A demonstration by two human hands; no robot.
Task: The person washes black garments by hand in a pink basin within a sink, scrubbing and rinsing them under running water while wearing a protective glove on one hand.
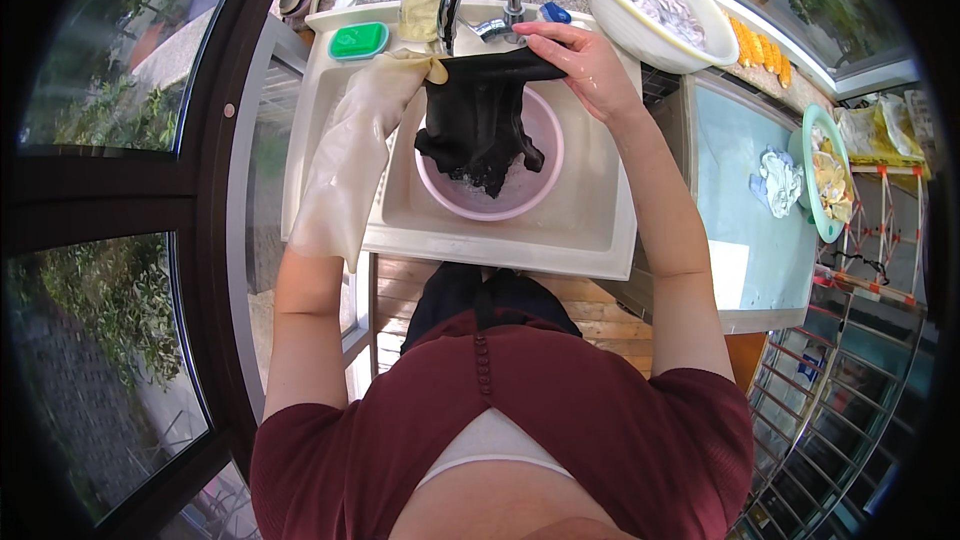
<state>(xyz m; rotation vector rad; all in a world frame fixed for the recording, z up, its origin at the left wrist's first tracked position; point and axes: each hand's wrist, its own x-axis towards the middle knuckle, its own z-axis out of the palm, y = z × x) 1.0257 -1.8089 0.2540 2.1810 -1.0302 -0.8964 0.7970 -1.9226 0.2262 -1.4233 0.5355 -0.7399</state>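
A wet black garment [480,120] is stretched along its top edge between my two hands, its lower part hanging over a pale pink basin [462,208]. My left hand [410,68], in a long pale rubber glove, is closed on the garment's left end. At the other end my bare right hand [590,62] grips the cloth, with wet fingers. Water with some foam shows in the basin, which stands inside the cream sink [400,235]. Just behind the garment rises a chrome faucet [455,0]; whether water is running cannot be made out.
A green soap box [358,41] and yellowish cloth [421,12] lie on the sink's back ledge, with a blue item [554,12]. A large white bowl [610,15] stands at back right. Farther right are a crumpled cloth [778,180] and a green basin [812,202]. Windows flank the left.
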